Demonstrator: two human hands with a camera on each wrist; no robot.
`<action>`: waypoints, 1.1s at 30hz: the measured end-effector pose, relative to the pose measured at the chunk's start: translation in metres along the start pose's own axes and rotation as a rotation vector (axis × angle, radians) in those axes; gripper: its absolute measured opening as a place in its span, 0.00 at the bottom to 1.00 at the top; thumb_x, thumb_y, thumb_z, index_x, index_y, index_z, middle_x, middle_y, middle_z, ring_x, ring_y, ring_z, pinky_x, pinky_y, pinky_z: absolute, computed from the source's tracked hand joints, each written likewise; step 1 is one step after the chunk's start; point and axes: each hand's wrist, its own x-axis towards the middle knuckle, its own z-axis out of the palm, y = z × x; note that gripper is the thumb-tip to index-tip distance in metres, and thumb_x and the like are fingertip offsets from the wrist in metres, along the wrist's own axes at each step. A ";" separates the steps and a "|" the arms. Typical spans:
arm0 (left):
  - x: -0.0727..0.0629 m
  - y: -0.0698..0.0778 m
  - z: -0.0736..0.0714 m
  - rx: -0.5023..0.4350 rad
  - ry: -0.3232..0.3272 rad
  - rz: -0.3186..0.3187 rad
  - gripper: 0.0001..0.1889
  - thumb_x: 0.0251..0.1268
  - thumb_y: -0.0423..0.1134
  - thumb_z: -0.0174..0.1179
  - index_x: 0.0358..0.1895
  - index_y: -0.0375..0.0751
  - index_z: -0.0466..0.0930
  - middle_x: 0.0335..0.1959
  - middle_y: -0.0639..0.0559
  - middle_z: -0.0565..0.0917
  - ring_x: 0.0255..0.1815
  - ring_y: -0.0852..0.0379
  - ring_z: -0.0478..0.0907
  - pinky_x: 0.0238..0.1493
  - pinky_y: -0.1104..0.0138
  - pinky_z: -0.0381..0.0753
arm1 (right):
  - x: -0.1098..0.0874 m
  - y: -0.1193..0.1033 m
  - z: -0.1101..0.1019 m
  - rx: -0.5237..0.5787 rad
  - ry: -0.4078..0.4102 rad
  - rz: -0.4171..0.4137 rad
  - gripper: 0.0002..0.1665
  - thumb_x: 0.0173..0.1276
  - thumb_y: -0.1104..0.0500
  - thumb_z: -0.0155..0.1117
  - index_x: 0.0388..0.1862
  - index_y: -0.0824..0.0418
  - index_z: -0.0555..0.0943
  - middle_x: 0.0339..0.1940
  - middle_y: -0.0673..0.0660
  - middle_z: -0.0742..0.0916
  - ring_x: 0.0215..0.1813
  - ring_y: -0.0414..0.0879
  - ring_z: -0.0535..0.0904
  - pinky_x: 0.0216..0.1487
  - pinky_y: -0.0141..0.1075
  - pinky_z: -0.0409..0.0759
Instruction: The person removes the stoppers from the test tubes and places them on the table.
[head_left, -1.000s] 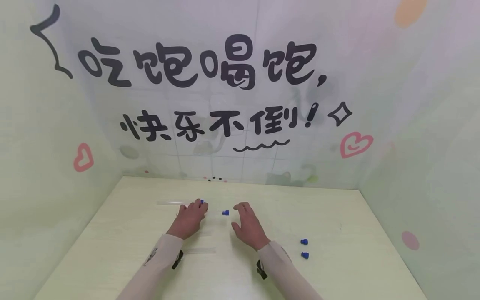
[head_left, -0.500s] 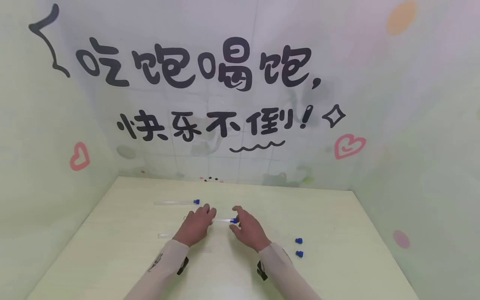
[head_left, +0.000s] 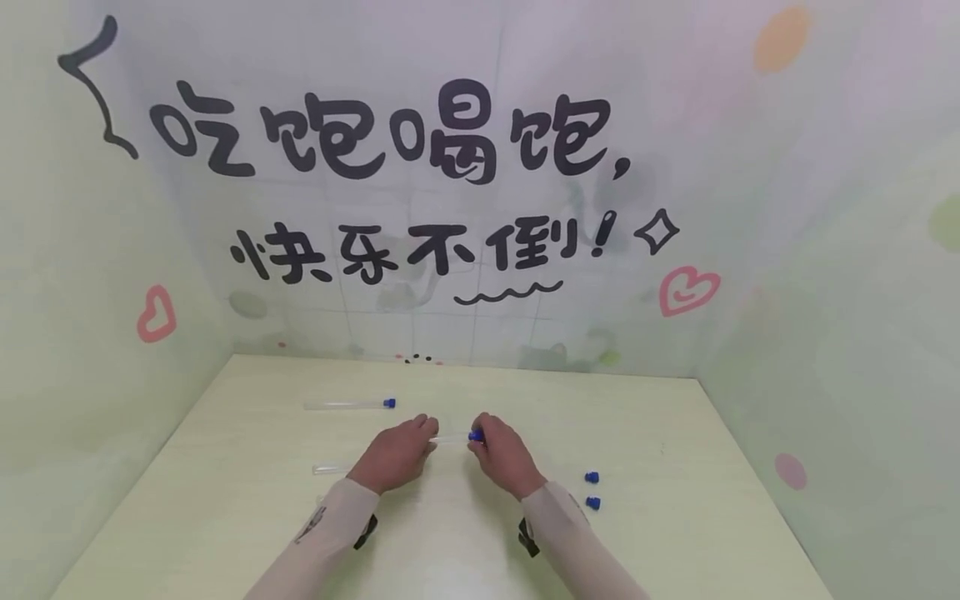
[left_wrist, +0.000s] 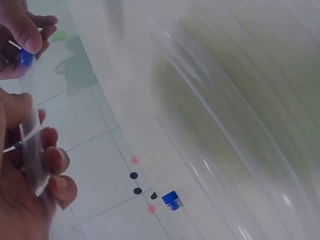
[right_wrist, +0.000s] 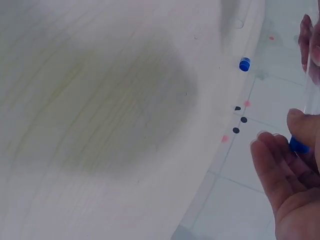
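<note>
A clear test tube [head_left: 452,438] spans the gap between the two hands, lying about level. My left hand [head_left: 399,454] grips its body; in the left wrist view the fingers curl round the clear tube [left_wrist: 32,145]. At the tube's right end sits a blue cap [head_left: 476,436], which my right hand [head_left: 507,457] pinches. The right wrist view shows the thumb and fingers on that blue cap [right_wrist: 298,145]. Part of the tube is hidden in the left palm.
A capped clear tube [head_left: 347,406] lies at the back left of the table [head_left: 660,533]. Another clear tube [head_left: 330,469] lies partly behind the left forearm. Two loose blue caps, one farther back [head_left: 592,477] and one nearer [head_left: 593,503], lie at the right.
The left hand has moved right and nearer with the capped tube, away from the tube at the back. The right hand has closed its fingers on the blue cap.
</note>
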 end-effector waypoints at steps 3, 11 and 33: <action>-0.004 0.000 -0.003 0.031 0.038 0.049 0.10 0.67 0.43 0.58 0.31 0.44 0.69 0.19 0.58 0.66 0.18 0.64 0.57 0.19 0.72 0.60 | -0.003 -0.001 0.000 0.053 -0.013 -0.013 0.08 0.66 0.61 0.63 0.38 0.62 0.73 0.34 0.53 0.81 0.33 0.40 0.74 0.35 0.30 0.76; -0.008 0.001 -0.009 0.042 0.003 0.070 0.11 0.68 0.45 0.56 0.27 0.46 0.73 0.15 0.60 0.68 0.15 0.64 0.58 0.19 0.71 0.62 | -0.012 -0.002 0.000 0.045 0.016 -0.092 0.07 0.65 0.62 0.64 0.34 0.60 0.73 0.31 0.52 0.81 0.31 0.38 0.73 0.34 0.29 0.75; -0.001 0.009 -0.011 -0.347 -0.152 -0.008 0.15 0.75 0.43 0.46 0.32 0.44 0.79 0.27 0.54 0.82 0.28 0.61 0.73 0.39 0.61 0.75 | -0.035 0.004 -0.007 -0.126 0.383 -0.372 0.13 0.54 0.67 0.72 0.33 0.61 0.75 0.29 0.50 0.80 0.29 0.37 0.78 0.33 0.25 0.78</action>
